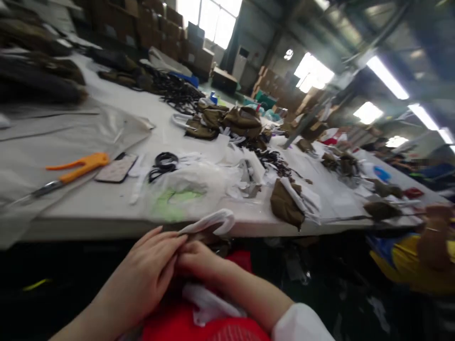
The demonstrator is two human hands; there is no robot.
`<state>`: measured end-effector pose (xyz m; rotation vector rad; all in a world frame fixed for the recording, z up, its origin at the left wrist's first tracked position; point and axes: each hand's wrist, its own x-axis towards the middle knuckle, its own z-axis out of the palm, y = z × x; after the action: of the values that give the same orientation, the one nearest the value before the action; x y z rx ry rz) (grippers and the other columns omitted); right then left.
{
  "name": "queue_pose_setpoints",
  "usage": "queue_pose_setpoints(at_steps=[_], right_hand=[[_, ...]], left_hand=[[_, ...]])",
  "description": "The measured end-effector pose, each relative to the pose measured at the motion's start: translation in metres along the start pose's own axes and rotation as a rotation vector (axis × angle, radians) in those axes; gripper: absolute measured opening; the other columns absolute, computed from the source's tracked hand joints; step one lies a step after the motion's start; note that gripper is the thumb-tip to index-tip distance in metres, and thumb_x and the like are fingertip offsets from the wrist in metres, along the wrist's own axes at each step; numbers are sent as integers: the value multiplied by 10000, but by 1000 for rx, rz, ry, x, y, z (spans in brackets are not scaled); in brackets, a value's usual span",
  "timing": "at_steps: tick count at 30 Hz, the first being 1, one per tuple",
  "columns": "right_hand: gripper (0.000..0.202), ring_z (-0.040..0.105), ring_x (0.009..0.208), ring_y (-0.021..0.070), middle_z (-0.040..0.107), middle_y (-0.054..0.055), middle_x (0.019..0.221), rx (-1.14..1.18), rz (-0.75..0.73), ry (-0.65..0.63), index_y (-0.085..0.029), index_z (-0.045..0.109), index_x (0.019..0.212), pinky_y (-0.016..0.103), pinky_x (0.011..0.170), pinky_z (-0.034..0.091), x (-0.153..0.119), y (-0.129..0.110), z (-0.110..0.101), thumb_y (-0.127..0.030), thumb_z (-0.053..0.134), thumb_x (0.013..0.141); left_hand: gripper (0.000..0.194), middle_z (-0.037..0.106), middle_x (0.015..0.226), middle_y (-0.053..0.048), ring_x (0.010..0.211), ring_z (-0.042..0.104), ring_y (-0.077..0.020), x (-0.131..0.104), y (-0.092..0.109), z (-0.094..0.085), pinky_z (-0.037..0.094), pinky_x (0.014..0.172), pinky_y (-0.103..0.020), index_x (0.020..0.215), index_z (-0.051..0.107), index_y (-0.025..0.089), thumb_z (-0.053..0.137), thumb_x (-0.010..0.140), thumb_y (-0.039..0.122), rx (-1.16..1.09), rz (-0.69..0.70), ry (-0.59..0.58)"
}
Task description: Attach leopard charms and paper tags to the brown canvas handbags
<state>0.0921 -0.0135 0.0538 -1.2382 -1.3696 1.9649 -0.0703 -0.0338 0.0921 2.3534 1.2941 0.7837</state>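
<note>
We pinch the white curved strap [213,222] with both our left hand [149,270] and right hand [197,263], fingers closed on its near-left end, its length arcing rightward along the table [88,208] edge

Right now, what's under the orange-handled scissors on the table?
The orange-handled scissors lie on a clear plastic sheet spread over the white table. Beside them sits a phone-like slab. Whether anything lies beneath the sheet cannot be told; glare and blur hide it.

Orange scissors [76,169]; white table [117,208]; olive-brown fabric [284,204]; white strap [213,221].
</note>
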Motion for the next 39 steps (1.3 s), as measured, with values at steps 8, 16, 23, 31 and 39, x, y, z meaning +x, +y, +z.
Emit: queue_pose_setpoints(at_steps=[8, 16, 23, 31, 39], right_hand=[[232, 238, 357, 63, 365, -71, 383, 31, 59, -48, -181, 557, 566, 220, 391, 164, -20, -24, -24, -343, 507, 724], [236, 581, 735, 186, 667, 54, 779, -991, -480, 185, -222, 680, 753, 308, 751, 435, -48, -36, -17, -290, 498, 886], [369, 523, 1188, 275, 650, 107, 1211, -1088, -480, 328, -239, 608, 1261, 432, 1059, 340, -40, -43, -32, -404, 480, 957], [241, 654, 870, 183, 745, 36, 915, -937, -278, 51, -211, 743, 857, 262, 790, 465, 10, 37, -54, -350, 557, 924], [241, 644, 906, 165, 716, 52, 939, -972, -181, 769, -174, 711, 934, 243, 857, 458, -10, 12, -158, -275, 492, 948]], left_hand=[[294, 721, 984, -65, 953, 640, -226, 12, 2, -1, 418, 1028, -447, 1062, 688, 198, 572, 793, 173, -31, -99, -235], [322, 647, 746, -44, 717, 599, -170, 7, -3, 6, 466, 655, -280, 774, 665, 183, 401, 949, 240, -20, 3, -174], [363, 685, 810, -39, 729, 621, -162, -3, -5, -19, 480, 687, -267, 865, 705, 217, 381, 971, 343, -78, -34, -67], [436, 750, 896, -93, 869, 684, -257, 17, -38, 40, 499, 825, -367, 838, 741, 188, 330, 937, 297, 128, -187, -380], [416, 739, 833, -48, 784, 681, -216, 6, -44, 34, 520, 739, -290, 825, 743, 236, 419, 922, 478, -44, -194, -141]])
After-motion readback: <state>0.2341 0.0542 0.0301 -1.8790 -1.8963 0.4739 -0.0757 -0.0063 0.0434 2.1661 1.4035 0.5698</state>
